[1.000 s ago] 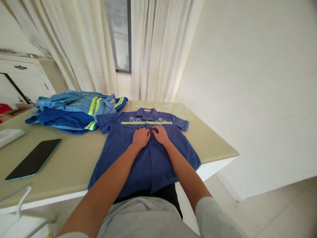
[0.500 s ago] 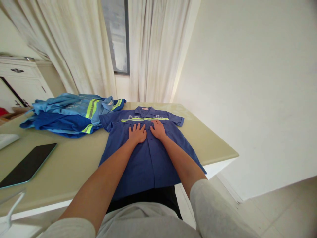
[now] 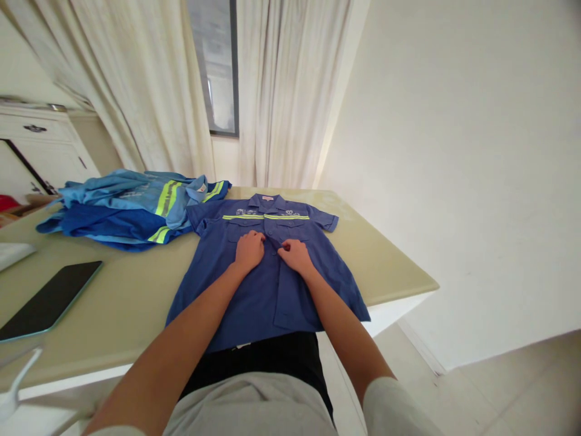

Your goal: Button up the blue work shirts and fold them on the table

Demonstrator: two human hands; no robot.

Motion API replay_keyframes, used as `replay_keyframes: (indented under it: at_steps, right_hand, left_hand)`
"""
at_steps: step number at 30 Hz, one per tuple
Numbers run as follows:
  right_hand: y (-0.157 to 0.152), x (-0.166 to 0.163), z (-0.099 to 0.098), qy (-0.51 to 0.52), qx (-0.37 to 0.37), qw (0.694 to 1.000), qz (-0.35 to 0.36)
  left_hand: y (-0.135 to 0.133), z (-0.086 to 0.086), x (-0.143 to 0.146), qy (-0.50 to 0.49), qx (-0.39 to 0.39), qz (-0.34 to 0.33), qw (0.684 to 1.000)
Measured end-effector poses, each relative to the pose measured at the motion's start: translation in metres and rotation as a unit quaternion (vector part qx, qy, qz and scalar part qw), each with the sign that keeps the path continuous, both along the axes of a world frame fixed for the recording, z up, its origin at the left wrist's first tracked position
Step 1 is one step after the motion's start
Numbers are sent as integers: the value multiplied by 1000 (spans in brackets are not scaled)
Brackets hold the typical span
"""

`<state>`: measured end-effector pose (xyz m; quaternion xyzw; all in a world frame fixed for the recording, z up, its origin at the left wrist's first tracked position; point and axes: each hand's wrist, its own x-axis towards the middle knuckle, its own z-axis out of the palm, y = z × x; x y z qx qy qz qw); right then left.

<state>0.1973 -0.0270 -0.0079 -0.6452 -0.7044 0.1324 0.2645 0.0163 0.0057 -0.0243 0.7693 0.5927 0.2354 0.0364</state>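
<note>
A dark blue short-sleeved work shirt (image 3: 254,297) lies front up on the table, collar away from me, with a yellow reflective stripe across its chest. Below the chest pockets, my left hand (image 3: 250,249) is closed with its fingers curled on the left side of the front opening. Opposite it, my right hand (image 3: 295,254) pinches the edge of the other front panel, which is slightly lifted. Below my hands the front panels part a little. Any button between the fingers is too small to make out.
A heap of blue work shirts (image 3: 122,206) with reflective bands lies at the left of the table (image 3: 385,260). Nearer stands a black tablet (image 3: 49,300) lying flat, with a white object (image 3: 16,255) behind it. A white wall (image 3: 463,181) rises at the right.
Both hands have gone from lying flat on the shirt's chest to closed on its front edges, slightly nearer me. The right front panel has been lifted and folded outward a little.
</note>
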Motion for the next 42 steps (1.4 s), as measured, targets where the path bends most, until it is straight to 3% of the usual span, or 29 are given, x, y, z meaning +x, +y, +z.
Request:
replay_keyframes:
  at_steps: [4,7,13,19,24,29,33,38,42]
  right_hand:
    - [3,4,1,20,14,1000,-9]
    - [1,3,-2,38,17,999,10]
    - [4,3,-13,37,37,997,49]
    - [-1,4,-11,14,40,994,96]
    - [-2,4,-6,28,55,992,107]
    - [-1,4,-6,34,25,994,96]
    - [1,5,-8,29,18,995,98]
    - [1,6,-10,58,14,991,117]
    - [1,9,-10,79,10,987,142]
  left_hand:
    - [-21,3,6,19,17,-155,988]
    - [-29,10,6,14,11,-203,979]
    - [-31,14,5,-33,-17,-178,983]
    - [-34,12,6,-76,-52,-157,983]
    - [-41,16,9,-28,-27,-136,990]
    - [-39,18,9,-15,-52,-112,992]
    - [-33,15,8,-30,-59,-125,990]
    - [-27,10,5,-118,-80,-118,983]
    - [-26,11,2,-125,-87,-150,977]
